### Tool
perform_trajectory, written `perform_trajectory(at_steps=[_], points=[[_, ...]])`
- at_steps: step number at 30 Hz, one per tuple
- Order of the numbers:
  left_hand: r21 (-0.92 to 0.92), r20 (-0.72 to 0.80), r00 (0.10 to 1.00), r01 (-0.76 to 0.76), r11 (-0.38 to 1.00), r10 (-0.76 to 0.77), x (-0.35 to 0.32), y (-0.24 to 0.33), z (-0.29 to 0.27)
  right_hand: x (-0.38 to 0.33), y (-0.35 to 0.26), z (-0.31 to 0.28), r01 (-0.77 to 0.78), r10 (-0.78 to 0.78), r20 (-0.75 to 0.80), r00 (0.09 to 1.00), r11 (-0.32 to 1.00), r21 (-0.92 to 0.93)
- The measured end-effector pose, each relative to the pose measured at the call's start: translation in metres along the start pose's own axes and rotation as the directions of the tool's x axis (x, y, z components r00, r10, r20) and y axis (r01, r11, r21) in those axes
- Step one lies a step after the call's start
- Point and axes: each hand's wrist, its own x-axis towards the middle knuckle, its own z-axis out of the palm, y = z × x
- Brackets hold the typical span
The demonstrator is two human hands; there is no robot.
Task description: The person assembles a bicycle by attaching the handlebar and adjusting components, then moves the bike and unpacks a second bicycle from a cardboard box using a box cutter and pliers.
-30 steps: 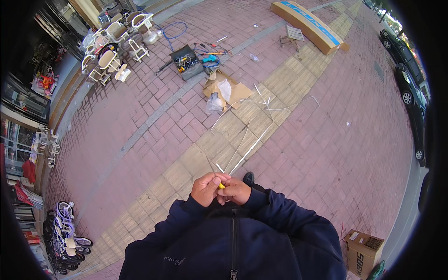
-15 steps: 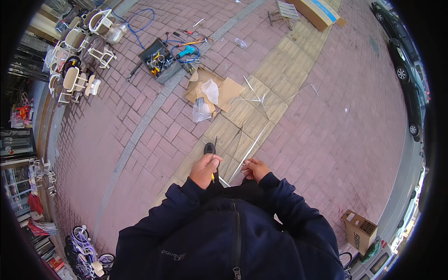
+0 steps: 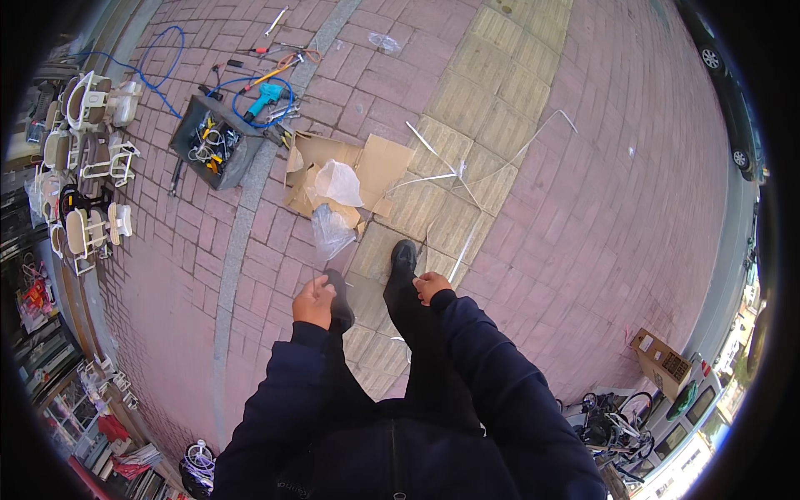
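My left hand [image 3: 314, 302] is closed in front of my left shoe [image 3: 339, 302]. In it is a thin screwdriver, mostly hidden and blurred now; its dark shaft and yellow handle showed more plainly a moment earlier. By my right thigh, my right hand [image 3: 433, 287] has its fingers curled together, and whatever may be inside cannot be made out. Ahead of my feet lies a flattened, torn cardboard box [image 3: 385, 171] with a white foam sheet [image 3: 339, 185] and a clear plastic bag [image 3: 332, 233] on it.
A grey toolbox [image 3: 242, 158] full of tools stands ahead left, beside a teal power drill [image 3: 265, 100] and a blue hose [image 3: 150, 83]. White strapping [image 3: 454, 173] lies loose on the paving. Child seats [image 3: 87, 158] line the left; a carton [image 3: 661, 363] and bicycles [image 3: 617, 425] are at right.
I have moved ahead, so the toolbox and cardboard appear nearer and further left. My feet are in mid-stride. My hands have spread apart, the left one shifting left.
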Motion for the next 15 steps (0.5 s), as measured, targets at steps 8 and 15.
perform_trajectory(at_steps=[8, 15], points=[[0.559, -0.221, 0.975, 0.113, 0.821, 0.016, 0.232, -0.094, 0.012, 0.218, 0.027, -0.055, -0.014, -0.160, -0.407, 0.899, 0.920, -0.392], [0.605, -0.320, 0.937, 0.088, 0.791, 0.140, 0.395, -0.141, 0.017, 0.377, -0.024, -0.090, 0.075, -0.063, -0.707, 0.705, 0.997, -0.015]])
